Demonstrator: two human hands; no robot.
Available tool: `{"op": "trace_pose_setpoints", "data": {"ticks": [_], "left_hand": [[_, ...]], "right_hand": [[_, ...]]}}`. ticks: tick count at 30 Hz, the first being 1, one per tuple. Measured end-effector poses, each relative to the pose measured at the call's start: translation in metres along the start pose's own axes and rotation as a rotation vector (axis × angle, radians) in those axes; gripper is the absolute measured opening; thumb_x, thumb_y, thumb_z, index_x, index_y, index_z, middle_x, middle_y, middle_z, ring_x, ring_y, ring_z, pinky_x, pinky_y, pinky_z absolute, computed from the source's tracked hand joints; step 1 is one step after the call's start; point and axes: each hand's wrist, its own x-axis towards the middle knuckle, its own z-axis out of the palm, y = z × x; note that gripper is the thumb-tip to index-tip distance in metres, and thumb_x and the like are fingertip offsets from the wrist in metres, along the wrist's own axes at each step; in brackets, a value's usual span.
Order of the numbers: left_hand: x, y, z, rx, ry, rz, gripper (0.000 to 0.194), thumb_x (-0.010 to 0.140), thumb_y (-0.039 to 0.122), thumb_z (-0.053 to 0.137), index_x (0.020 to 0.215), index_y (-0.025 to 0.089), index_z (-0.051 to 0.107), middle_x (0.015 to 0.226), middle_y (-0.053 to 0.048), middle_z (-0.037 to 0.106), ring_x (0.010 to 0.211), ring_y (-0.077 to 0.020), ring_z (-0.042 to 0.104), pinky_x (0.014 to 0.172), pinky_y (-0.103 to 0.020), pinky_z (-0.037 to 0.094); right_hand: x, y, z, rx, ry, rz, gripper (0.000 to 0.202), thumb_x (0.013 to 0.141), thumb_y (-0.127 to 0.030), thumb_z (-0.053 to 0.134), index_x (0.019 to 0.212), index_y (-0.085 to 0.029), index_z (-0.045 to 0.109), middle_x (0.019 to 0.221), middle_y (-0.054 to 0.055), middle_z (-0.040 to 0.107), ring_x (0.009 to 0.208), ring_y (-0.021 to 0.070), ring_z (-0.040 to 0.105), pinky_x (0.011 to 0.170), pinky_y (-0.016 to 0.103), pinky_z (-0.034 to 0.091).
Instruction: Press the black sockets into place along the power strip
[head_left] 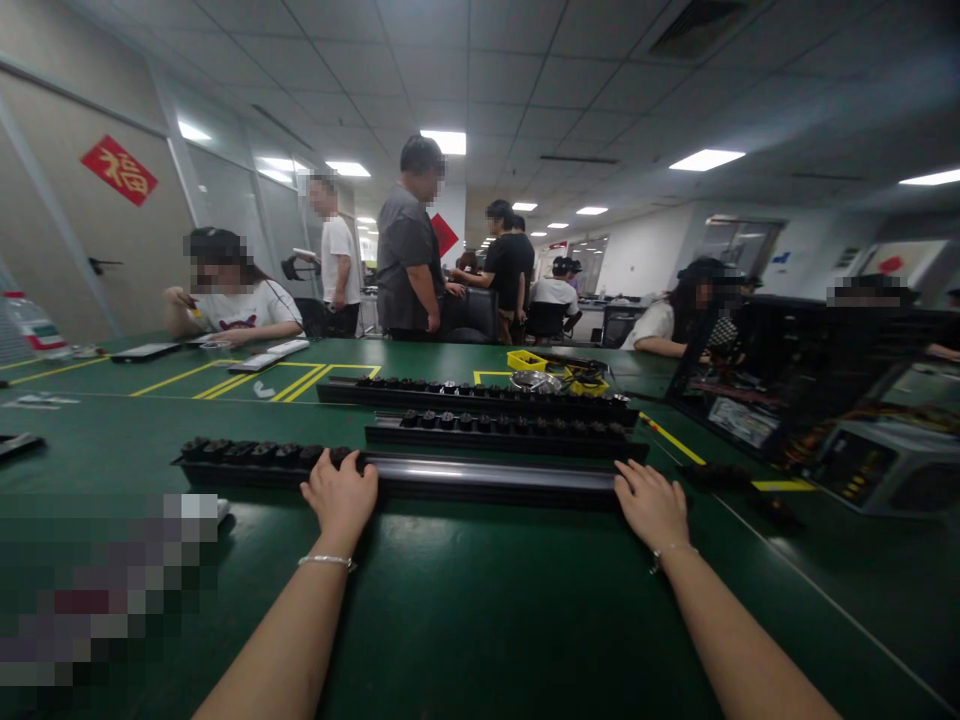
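Nearest to me on the green table lies a long black rail, left to right. Round black pieces line its left part; the stretch between my hands shows a smooth, shiny surface. My left hand curls its fingers over the rail near its middle, beside the last visible round pieces. At the right end, my right hand has its fingers over the rail, thumb side inward. Just beyond lie a shorter rail and a farther rail, both carrying rows of round black pieces.
An open computer case and a power supply stand at right. Yellow trays and a metal dish sit behind the rails. A bottle stands far left. Several people sit or stand beyond the green table.
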Motion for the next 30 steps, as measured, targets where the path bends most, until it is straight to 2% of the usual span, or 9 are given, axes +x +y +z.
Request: {"op": "trace_pose_setpoints", "data": {"ticks": [6,14,24,30], "left_hand": [[-0.0005,-0.0002,-0.0013,-0.029,-0.039,0.017,0.037,0.081,0.034,0.041,0.109,0.024,0.063,0.131,-0.014,0.044,0.123,-0.0318,0.038,0.101,-0.056,0.027],[-0.0010,0.0016,0.0011,-0.033,-0.071,0.048,0.038,0.082,0.032,0.040,0.112,0.022,0.061,0.134,-0.015,0.041,0.124,-0.0300,0.039,0.104,-0.060,0.019],[-0.0015,0.0022,0.0007,-0.008,-0.050,0.052,0.038,0.083,0.032,0.040,0.112,0.023,0.062,0.133,-0.015,0.043,0.118,-0.0308,0.045,0.102,-0.059,0.023],[-0.0045,0.0063,-0.0002,0.009,-0.047,0.132,0.037,0.082,0.031,0.042,0.110,0.022,0.064,0.128,-0.015,0.046,0.115,-0.0289,0.048,0.100,-0.050,0.031]], "right_hand": [[-0.0005,-0.0003,-0.0017,-0.010,0.004,-0.005,0.056,0.087,-0.046,0.018,0.130,-0.026,0.048,0.139,0.001,0.042,0.130,0.0224,0.031,0.107,0.049,0.017],[-0.0008,-0.0011,-0.0022,-0.016,0.016,-0.016,0.056,0.087,-0.047,0.018,0.129,-0.025,0.049,0.137,0.002,0.045,0.128,0.0231,0.033,0.106,0.050,0.019],[-0.0010,-0.0001,0.0021,-0.014,0.054,-0.016,0.053,0.087,-0.043,0.021,0.127,-0.026,0.050,0.137,0.002,0.045,0.128,0.0221,0.034,0.105,0.049,0.020],[-0.0001,0.0003,0.0014,-0.019,0.052,-0.021,0.054,0.087,-0.044,0.019,0.127,-0.025,0.051,0.136,0.003,0.045,0.127,0.0233,0.034,0.105,0.050,0.020]]}}
